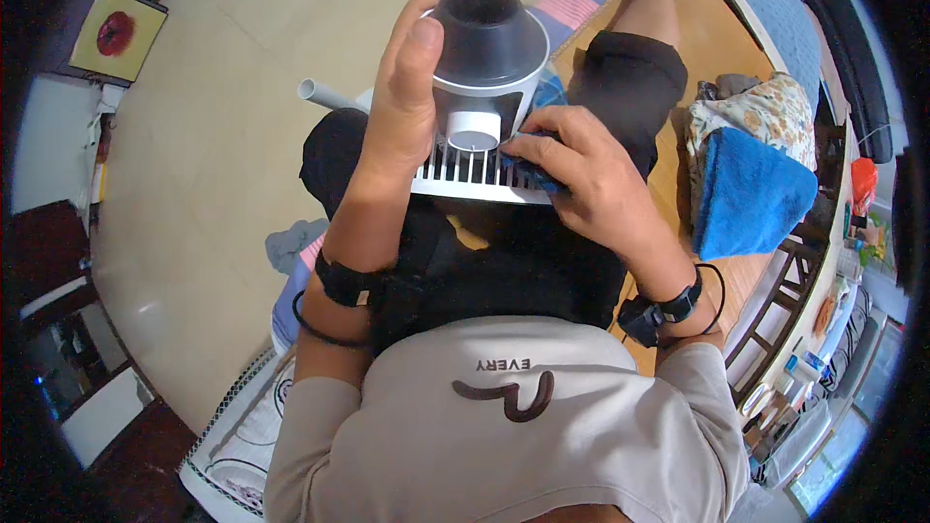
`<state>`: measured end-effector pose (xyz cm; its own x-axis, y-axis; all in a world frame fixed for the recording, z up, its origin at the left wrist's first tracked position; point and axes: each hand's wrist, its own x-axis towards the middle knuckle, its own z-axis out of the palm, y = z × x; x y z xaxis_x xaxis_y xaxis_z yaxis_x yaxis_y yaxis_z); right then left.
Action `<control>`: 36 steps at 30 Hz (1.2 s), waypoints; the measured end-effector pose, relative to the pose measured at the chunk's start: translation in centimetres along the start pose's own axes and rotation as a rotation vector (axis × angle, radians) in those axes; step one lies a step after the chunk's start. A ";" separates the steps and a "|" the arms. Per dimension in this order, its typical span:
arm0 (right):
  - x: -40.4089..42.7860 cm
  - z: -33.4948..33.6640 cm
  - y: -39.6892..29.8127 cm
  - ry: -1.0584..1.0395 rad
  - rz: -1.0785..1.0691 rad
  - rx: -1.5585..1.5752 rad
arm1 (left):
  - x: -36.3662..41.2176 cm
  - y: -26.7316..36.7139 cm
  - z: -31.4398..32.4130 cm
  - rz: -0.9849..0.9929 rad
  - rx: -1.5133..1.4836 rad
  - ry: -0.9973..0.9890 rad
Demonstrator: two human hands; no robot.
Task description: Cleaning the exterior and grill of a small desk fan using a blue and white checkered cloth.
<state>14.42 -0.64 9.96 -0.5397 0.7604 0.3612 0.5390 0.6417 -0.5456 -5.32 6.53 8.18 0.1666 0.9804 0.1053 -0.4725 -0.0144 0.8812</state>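
Note:
My left hand (410, 94) grips the left side of a white-and-black appliance (485, 40), with the thumb along its black cone-shaped end. A short white round knob or spout (474, 132) juts from its near side. Below that lies a white slatted grille (483, 190), over my lap. From the appliance's far left a pale tube (328, 95) sticks out; where it joins is hidden by my hand. With bent fingers my right hand (592, 167) holds a dark blue cloth (536, 176) against the grille's right slats. More blue patterned cloth (550, 91) shows behind the appliance.
On the wooden surface (665, 138) to my right lie a folded blue towel (755, 196) and a floral cloth (766, 109). A dark slatted wooden rail (774, 312) runs beyond them. A grey cloth (293, 247) rests at left, by a striped textile (287, 305).

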 end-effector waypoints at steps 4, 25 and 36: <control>-0.7 0.8 0.0 0.026 0.011 -0.035 | -0.2 -1.0 -1.0 0.195 0.185 -0.097; -0.2 -0.7 -2.3 -0.022 0.040 -0.048 | -0.1 -0.7 -0.1 0.103 0.108 -0.099; 0.1 0.5 -2.6 -0.005 0.074 -0.046 | 0.3 -0.9 -0.2 0.094 0.088 -0.084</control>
<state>12.68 -2.31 11.05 -0.5005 0.8055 0.3171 0.6067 0.5877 -0.5353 -4.99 6.87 7.36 0.1986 0.9540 0.2245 -0.4127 -0.1263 0.9021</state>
